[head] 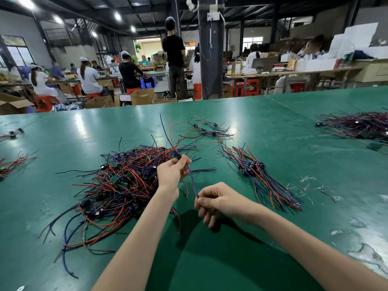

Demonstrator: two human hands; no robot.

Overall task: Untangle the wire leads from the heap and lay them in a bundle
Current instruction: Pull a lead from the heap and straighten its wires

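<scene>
One lead [192, 179] pinched between left hand [171, 172] and right hand [214, 201] | step: separation from heap [117, 181] | next: to be laid aligned on bundle [258, 177]

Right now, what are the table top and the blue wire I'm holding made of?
Table top: likely a smooth green plastic or rubber mat, semi-gloss; ceiling lights reflect in it. Blue wire lead: probably flexible plastic insulation, matt; it curves softly without glints.
</scene>
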